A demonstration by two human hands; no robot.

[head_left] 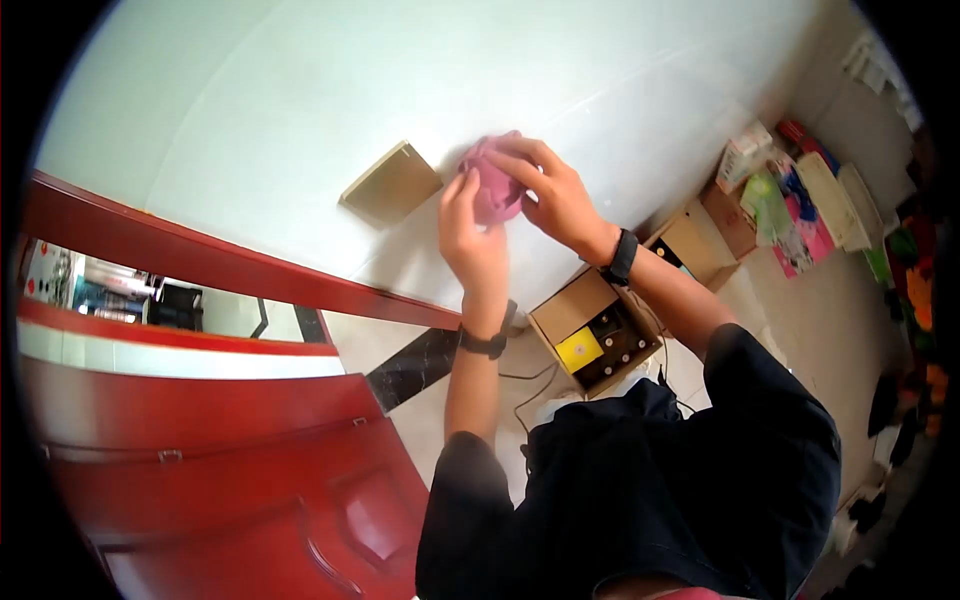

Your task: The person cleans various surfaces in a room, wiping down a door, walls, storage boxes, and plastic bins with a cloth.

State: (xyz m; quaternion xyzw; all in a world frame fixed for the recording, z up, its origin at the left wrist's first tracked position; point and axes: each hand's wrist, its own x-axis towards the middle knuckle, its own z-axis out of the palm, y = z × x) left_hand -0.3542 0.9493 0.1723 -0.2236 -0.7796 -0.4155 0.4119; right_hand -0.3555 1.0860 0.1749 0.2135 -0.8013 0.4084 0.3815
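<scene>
A crumpled pink cloth (497, 190) is bunched up between my two hands, in front of the pale wall. My left hand (468, 225) grips its left and lower side with bent fingers. From the right, my right hand (553, 190) presses fingers and thumb into the folds. Dark bands circle both wrists. Just left of the cloth, a gold-coloured wall switch plate (392, 185) is fixed to the wall, apart from my hands. Whether anything lies inside the folds is hidden.
A red door (230, 480) stands open at the lower left, beside its red frame (230, 250). Below my hands, an open cardboard box (597, 335) holds bottles and a yellow item. Farther right are another box (695, 240) and piled bags. Cables (530, 385) trail across the floor.
</scene>
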